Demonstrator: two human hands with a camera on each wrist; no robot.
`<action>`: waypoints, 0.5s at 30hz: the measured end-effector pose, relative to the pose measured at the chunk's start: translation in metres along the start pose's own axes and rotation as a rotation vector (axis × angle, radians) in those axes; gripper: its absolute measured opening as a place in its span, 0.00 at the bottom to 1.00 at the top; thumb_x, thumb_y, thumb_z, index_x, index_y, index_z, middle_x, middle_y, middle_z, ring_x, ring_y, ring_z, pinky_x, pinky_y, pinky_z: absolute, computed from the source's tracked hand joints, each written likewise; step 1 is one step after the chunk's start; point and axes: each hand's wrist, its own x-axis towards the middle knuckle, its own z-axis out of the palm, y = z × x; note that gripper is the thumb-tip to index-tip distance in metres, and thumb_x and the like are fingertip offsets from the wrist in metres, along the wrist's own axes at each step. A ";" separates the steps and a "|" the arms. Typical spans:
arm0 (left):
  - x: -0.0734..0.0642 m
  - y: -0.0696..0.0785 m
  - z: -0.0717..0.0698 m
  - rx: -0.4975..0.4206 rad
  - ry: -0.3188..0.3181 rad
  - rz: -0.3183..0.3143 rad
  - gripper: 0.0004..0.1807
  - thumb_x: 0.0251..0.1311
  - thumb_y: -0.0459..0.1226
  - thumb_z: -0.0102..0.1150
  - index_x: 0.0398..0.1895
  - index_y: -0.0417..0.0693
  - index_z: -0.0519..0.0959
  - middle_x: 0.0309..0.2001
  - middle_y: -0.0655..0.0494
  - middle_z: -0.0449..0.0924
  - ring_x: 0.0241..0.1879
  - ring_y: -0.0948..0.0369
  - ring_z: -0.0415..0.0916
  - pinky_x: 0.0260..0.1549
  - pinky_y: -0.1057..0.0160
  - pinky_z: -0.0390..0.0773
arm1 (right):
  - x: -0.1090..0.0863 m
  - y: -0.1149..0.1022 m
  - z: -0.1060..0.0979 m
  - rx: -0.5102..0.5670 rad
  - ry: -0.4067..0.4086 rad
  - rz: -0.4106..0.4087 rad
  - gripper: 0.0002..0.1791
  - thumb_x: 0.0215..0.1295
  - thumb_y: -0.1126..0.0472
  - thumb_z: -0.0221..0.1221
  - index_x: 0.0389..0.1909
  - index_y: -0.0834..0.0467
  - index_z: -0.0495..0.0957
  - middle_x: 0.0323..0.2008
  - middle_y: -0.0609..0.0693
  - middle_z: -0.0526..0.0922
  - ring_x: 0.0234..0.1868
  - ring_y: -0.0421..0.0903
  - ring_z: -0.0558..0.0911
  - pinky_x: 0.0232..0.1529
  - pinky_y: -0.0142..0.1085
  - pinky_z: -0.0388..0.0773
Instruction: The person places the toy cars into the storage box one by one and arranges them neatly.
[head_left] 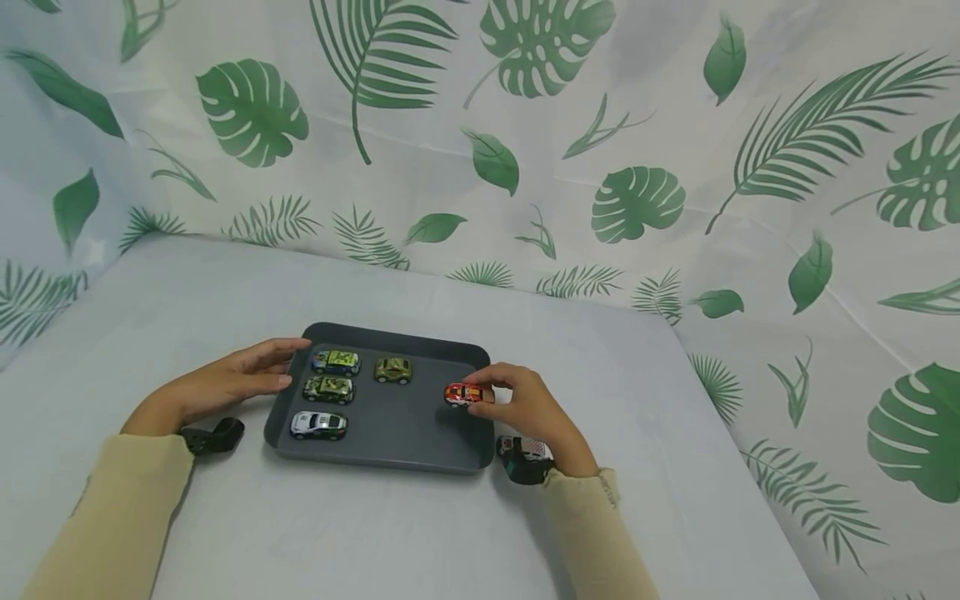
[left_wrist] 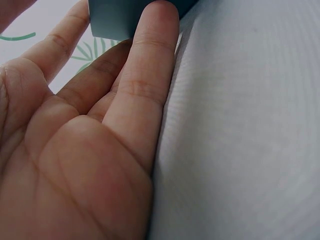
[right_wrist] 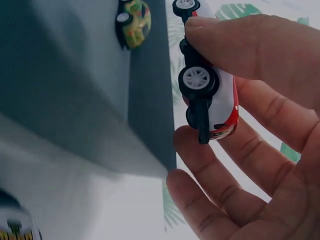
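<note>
My right hand pinches a red toy car between thumb and fingers over the right part of a dark grey tray. In the right wrist view the red toy car shows its white side and spoked wheels, held off the tray. At the tray's left edge, my left hand lies with its fingers extended; in the left wrist view a fingertip touches the tray wall. Inside the tray stand a blue-green toy car, a camouflage car, a white car and an olive car.
Another toy car sits on the white table beside the tray's right edge, partly hidden by the right wrist camera. A leaf-patterned cloth hangs behind the table.
</note>
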 end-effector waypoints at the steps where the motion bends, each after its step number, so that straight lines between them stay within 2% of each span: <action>1: 0.000 0.000 0.000 0.001 0.002 -0.001 0.39 0.81 0.41 0.58 0.87 0.42 0.55 0.84 0.31 0.50 0.81 0.29 0.50 0.74 0.30 0.60 | 0.000 -0.001 0.001 0.000 0.000 0.002 0.18 0.63 0.70 0.76 0.54 0.63 0.89 0.45 0.52 0.89 0.52 0.54 0.85 0.67 0.58 0.79; 7: 0.000 -0.001 0.000 -0.003 0.008 -0.001 0.39 0.81 0.41 0.58 0.86 0.41 0.55 0.84 0.30 0.51 0.81 0.28 0.50 0.74 0.28 0.59 | 0.004 -0.006 0.008 -0.002 -0.014 -0.003 0.18 0.65 0.68 0.76 0.55 0.62 0.89 0.40 0.48 0.86 0.46 0.47 0.82 0.60 0.56 0.81; 11: 0.000 -0.001 0.001 -0.011 0.006 -0.013 0.40 0.80 0.41 0.59 0.87 0.42 0.54 0.85 0.30 0.49 0.81 0.28 0.48 0.74 0.26 0.57 | 0.007 -0.011 0.013 0.011 -0.027 -0.001 0.17 0.65 0.67 0.76 0.55 0.62 0.89 0.45 0.51 0.88 0.44 0.44 0.80 0.54 0.51 0.82; 15: 0.001 -0.002 0.001 -0.017 0.000 -0.015 0.40 0.81 0.41 0.58 0.87 0.42 0.53 0.85 0.30 0.47 0.81 0.26 0.47 0.74 0.24 0.56 | 0.010 -0.018 0.018 0.024 -0.035 0.022 0.18 0.64 0.67 0.76 0.55 0.62 0.89 0.51 0.54 0.89 0.47 0.45 0.81 0.52 0.45 0.83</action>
